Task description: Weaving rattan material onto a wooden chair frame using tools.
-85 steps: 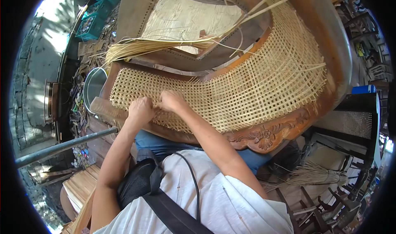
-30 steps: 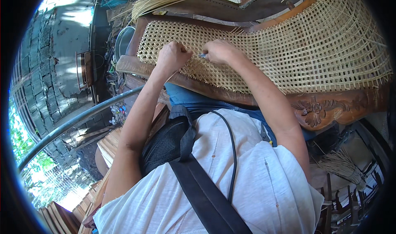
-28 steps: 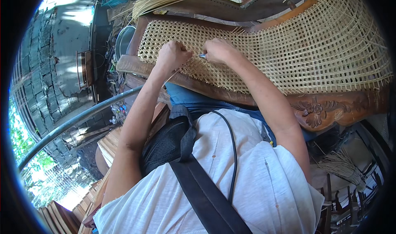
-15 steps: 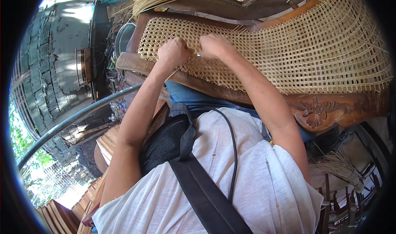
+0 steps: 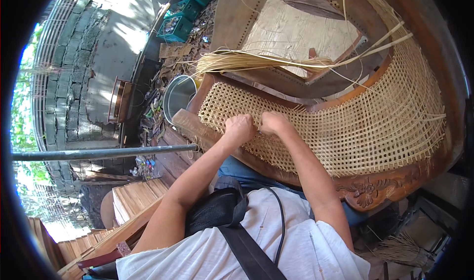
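Note:
Woven cane webbing point(image 5: 335, 147) stretches across a curved wooden furniture frame point(image 5: 395, 193) with a carved flower. Over the narrower left part of this weave, my left hand point(image 5: 240, 128) is closed, knuckles up. Close beside it to the right, my right hand point(image 5: 275, 122) is closed as well, fingertips pinched low against the webbing. Whatever the fingers grip is hidden beneath them. A thick bundle of loose cane strands point(image 5: 261, 62) lies beyond the hands, across another wooden frame part point(image 5: 237, 21) edged with small holes.
A metal bucket point(image 5: 178, 100) stands past the frame's left end. Farther back are green crates point(image 5: 177, 28). A grey pipe point(image 5: 103, 152) runs in from the left, above stacked wood pieces point(image 5: 138, 198). More loose strands point(image 5: 397, 250) lie at lower right.
The view has tilted up and turned, so more of the far frame, the bundle and the crates shows. Both hands stay closed, close together over the same part of the webbing.

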### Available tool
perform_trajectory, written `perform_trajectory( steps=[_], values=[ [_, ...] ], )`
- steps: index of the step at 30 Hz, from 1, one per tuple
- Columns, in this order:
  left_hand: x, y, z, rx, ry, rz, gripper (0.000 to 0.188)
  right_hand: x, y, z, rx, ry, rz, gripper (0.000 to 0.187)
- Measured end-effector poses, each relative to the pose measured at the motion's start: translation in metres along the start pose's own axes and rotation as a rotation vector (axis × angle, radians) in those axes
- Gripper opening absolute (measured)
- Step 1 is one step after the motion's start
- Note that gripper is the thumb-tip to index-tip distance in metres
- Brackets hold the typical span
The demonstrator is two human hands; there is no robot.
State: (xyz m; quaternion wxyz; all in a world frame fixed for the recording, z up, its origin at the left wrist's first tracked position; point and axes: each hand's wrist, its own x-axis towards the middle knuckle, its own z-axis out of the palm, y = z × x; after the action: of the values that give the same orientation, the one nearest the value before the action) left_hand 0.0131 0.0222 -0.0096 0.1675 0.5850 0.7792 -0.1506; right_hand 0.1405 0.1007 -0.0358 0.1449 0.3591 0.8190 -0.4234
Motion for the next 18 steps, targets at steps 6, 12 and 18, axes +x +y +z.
perform_trajectory(
  steps=[6, 12, 18],
  values=[
    [0.001, 0.000, -0.007, -0.035, -0.020, 0.013, 0.029, 0.013, 0.011, 0.011, 0.274, -0.119, 0.106, 0.024],
    [-0.010, -0.004, 0.001, -0.072, 0.056, 0.130, 0.022, 0.002, 0.013, 0.019, 0.200, 0.097, 0.139, 0.034],
    [-0.016, 0.006, 0.014, 0.006, 0.115, 0.090, 0.019, 0.013, 0.074, 0.062, 0.444, 0.452, 0.169, 0.035]
  ],
)
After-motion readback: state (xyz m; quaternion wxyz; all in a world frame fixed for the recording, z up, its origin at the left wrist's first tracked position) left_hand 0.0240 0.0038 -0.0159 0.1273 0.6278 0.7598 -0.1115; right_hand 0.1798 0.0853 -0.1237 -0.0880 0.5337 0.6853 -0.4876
